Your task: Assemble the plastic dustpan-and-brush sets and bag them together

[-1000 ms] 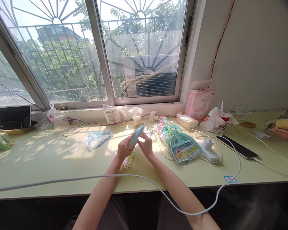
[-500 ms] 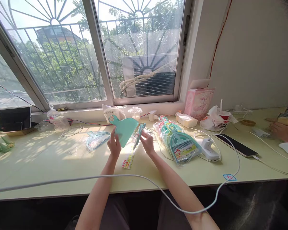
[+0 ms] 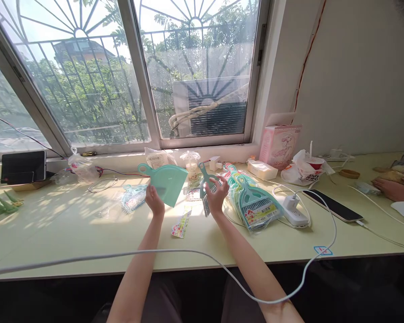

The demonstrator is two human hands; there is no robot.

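Smooth plas. dustpan (image 3: 170, 184), plas. brush (image 3: 203, 181) w/ rough bristles (image 3: 206, 207), shiny clear plas. pkgs (image 3: 260, 207), smooth tabletop (image 3: 70, 235)

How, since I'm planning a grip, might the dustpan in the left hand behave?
The dustpan is probably light: the left hand alone holds it up. It looks fairly stiff, its panel showing no sag. Its smooth, plain face might be slippery.
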